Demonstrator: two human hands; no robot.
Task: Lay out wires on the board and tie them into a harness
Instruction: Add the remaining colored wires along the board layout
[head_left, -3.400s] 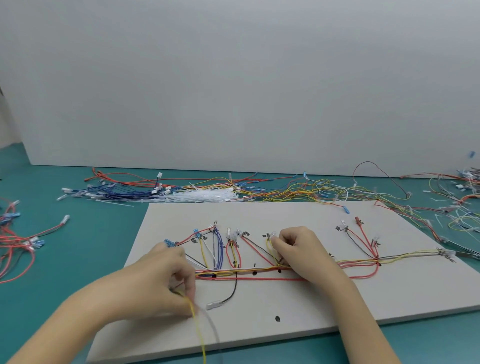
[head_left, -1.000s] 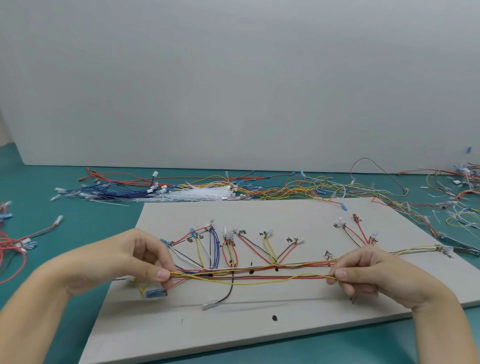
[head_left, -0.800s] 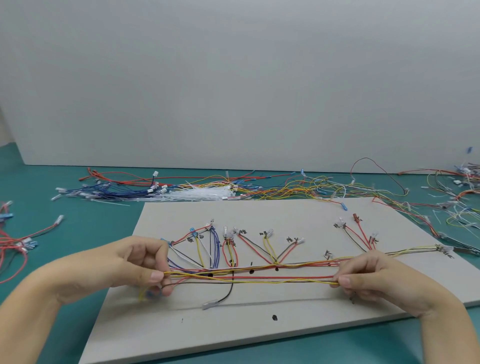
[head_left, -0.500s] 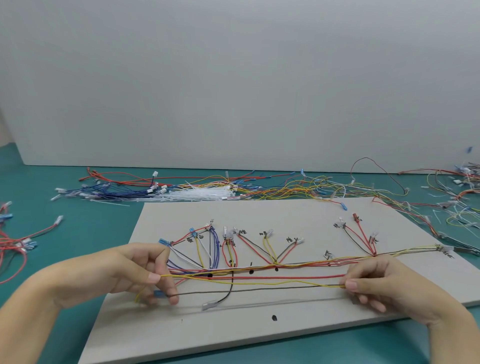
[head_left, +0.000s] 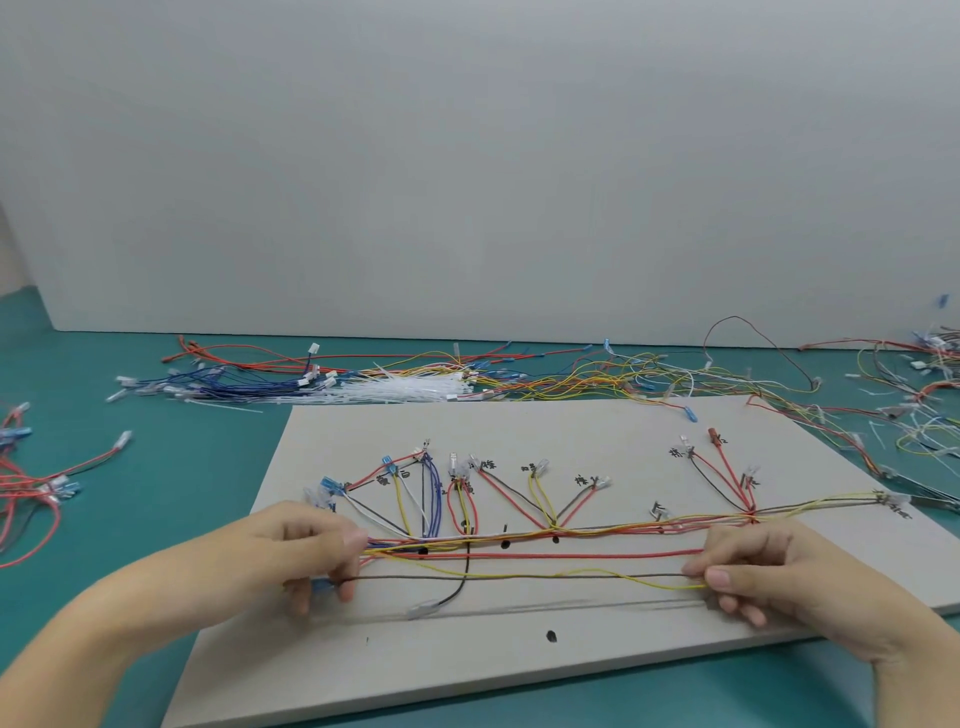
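Handwritten black labels (head_left: 488, 465) on the pale grey board (head_left: 363, 665) are too small to read. The red wire bundle (head_left: 31, 499) on the teal surface (head_left: 156, 467) is cut by the left edge. The small blue connector (head_left: 321, 585) is mostly hidden under the left hand (head_left: 291, 556) fingers.

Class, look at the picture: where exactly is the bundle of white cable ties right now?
In the head view, the white cable ties lie on the teal table just beyond the board's far edge, left of centre, between blue wires and yellow wires.

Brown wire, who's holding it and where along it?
Both hands: the left hand pinches the brown wire near its left end, the right hand near its right end.
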